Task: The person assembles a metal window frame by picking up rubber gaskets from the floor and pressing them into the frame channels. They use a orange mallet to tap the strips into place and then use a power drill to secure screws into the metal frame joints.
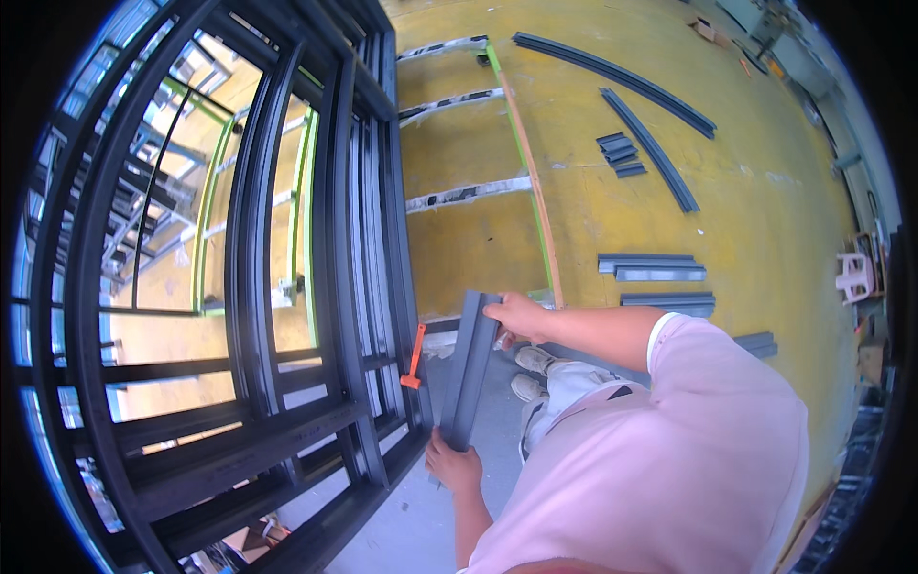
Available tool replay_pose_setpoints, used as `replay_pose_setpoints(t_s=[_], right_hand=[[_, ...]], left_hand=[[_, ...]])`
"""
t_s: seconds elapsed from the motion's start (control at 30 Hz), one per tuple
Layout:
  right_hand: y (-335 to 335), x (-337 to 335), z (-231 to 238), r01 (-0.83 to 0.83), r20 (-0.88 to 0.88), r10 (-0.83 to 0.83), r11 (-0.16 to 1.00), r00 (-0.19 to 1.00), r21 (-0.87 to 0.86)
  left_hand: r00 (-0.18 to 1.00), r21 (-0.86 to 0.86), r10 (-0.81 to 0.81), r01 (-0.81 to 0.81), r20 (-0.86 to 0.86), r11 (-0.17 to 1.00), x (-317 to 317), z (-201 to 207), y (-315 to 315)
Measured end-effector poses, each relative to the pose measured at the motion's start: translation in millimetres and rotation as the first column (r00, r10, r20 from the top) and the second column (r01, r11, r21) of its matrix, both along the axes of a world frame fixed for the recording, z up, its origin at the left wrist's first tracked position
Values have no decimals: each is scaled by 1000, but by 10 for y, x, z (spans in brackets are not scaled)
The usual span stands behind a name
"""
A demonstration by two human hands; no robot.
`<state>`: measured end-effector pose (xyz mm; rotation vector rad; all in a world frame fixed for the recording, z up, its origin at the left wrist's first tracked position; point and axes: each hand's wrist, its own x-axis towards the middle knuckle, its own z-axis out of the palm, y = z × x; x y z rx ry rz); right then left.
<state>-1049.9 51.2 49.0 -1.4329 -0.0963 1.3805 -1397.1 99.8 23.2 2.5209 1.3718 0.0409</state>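
A short dark grey metal profile [469, 373] with lengthwise ridges is held at a slant between my two hands, just to the right of the stacked dark window frames [344, 239]. My left hand [453, 463] is closed around its lower end. At the upper end, my right hand [518, 319] grips the edge, thumb on the face toward me; some of its fingers are hidden behind the piece. An orange hammer [415, 356] is beside the profile, close against the frames.
A rack with green and orange edging [535, 201] and wrapped crossbars extends beyond the frames. Long grey profiles [617, 81] and several short profiles [655, 268] lie on the yellow floor [765, 210]. A pink stool [854, 276] stands at the far right. My shoes [531, 373] are below.
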Motion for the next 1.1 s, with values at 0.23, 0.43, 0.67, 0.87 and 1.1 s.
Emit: replay_pose_setpoints(t_s=[0.23,0.43,0.67,0.87,1.1], right_hand=[[-1349,61,-186,326,-54,-331,941,942,-91],[-1957,877,-182,447,3,-447,893,895,-52],[-2106,2886,-854,468,314,-463,881,829,66],[-1852,5091,-594,97,559,15,981,829,-171],[-1701,7089,501,-185,684,306,951,662,-247]], left_hand=[[932,-44,-349,346,-101,937,398,364,279],[857,-82,-508,502,-89,861,1577,381,298],[770,-283,-628,581,-111,763,3815,34,329],[795,-458,-506,332,-336,825,5898,272,514],[781,-448,-599,479,-175,755,7785,541,1067]])
